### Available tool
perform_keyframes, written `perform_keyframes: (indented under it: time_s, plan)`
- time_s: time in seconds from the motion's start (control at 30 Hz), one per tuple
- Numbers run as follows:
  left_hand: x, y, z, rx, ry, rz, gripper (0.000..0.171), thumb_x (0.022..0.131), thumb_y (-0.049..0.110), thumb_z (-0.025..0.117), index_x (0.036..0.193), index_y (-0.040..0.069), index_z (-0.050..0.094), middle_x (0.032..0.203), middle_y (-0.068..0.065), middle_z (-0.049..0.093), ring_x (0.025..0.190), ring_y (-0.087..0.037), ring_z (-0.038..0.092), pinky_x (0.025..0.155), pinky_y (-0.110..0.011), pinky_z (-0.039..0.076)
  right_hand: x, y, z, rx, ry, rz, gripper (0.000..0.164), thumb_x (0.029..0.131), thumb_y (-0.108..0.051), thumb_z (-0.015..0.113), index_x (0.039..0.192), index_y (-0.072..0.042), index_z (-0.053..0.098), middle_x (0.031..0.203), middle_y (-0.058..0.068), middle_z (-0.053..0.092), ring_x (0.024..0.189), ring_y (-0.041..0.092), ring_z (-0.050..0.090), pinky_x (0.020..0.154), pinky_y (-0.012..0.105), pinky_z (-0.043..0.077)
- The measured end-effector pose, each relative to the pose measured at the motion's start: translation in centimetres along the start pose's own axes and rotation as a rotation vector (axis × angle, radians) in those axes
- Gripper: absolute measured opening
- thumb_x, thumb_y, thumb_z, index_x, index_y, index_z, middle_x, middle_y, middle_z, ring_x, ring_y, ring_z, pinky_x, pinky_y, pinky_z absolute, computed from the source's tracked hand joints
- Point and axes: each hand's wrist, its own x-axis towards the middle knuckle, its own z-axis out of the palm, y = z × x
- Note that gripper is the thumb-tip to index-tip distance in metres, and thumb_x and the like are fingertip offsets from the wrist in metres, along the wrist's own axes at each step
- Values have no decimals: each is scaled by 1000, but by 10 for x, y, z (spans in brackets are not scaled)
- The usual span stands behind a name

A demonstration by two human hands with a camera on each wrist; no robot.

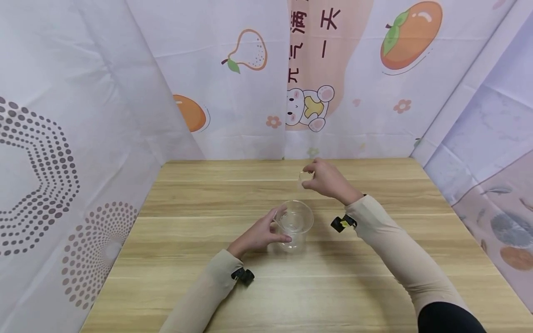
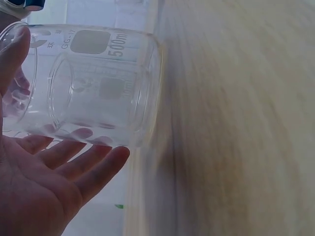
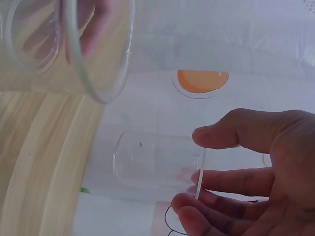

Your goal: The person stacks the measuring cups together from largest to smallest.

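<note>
A large clear glass beaker [image 1: 307, 226] stands on the wooden table, marked 500 ml in the left wrist view. Nested inside it is a smaller glass beaker [image 2: 112, 88]. My left hand [image 1: 259, 235] grips the large beaker from its left side, thumb near and fingers round the far side. Up and to the right of it, my right hand [image 1: 329, 181] pinches the rim of a small clear beaker [image 3: 155, 160] between thumb and fingers. That small beaker is held above the table, beyond the large beaker's rim, and looks empty.
The wooden table [image 1: 200, 240] reaches back to a white curtain [image 1: 245, 101] printed with fruit and a cartoon animal. Patterned cloth [image 1: 46, 185] hangs along the left, and more cloth [image 1: 495, 152] on the right. A small black camera [image 1: 343, 223] sits on the right wrist.
</note>
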Motion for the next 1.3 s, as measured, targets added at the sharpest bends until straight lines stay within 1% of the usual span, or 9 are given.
perform_keyframes:
  time_s: [0.17,0.3,0.4,0.6,0.77,0.93,1.1,1.2,1.3]
  plan:
    - [-1,1,0,-25,-10,-22,95,81,39,79,154,36,20,158,0,34,139,-35,41,111,-51,40,-5,-5,-4,25,-3,-1,41,80,-15,69,115,5,67,106,18,63,87,25,62,77,40,54]
    - [-1,2,-1,-26,-14,-34,94,81,39,79,154,35,20,158,1,33,141,-35,39,113,-51,38,-8,-8,-7,34,-4,-3,39,80,-15,70,114,4,67,104,17,62,86,24,62,76,40,54]
    - [-1,2,-1,-18,-12,-30,93,81,38,79,154,33,22,158,1,33,141,-33,39,115,-51,36,-8,-10,-8,34,-1,-11,39,81,-16,70,114,4,68,104,16,62,86,24,61,76,40,54]
    - [1,1,-1,-12,-14,-16,92,81,38,79,154,30,23,158,0,33,138,-32,43,114,-51,37,-11,-15,-11,38,-1,-19,38,81,-17,71,113,3,68,103,15,62,84,23,61,73,38,53]
    - [1,-1,-1,-30,-19,-18,93,81,37,79,154,30,22,158,0,33,139,-33,42,114,-51,37,-14,-19,-13,44,-6,-28,38,81,-17,71,113,3,68,102,15,61,80,21,60,71,36,52]
    - [0,-3,-1,-27,-16,-18,93,82,37,79,154,30,22,158,1,33,137,-32,44,113,-50,38,-15,-24,-17,51,-8,-30,39,81,-17,71,114,2,68,103,14,61,83,22,60,72,36,52]
    - [0,-4,-2,-14,-13,-7,92,81,37,79,154,28,24,157,0,35,137,-28,45,114,-49,36,-18,-30,-19,46,-9,-61,37,80,-17,73,112,2,69,102,14,62,78,20,60,69,33,53]
    - [0,-4,-2,-12,-10,-6,91,81,38,79,153,29,26,157,1,35,139,-26,43,115,-49,36,-19,-33,-18,42,-4,-93,37,78,-15,74,110,3,69,99,14,62,75,18,60,67,31,52]
    - [0,-5,-3,-19,-11,-5,90,81,38,79,153,31,26,157,2,35,140,-27,41,114,-49,37,-19,-34,-17,44,-8,-105,37,78,-15,75,110,3,69,98,14,62,74,17,59,65,30,51]
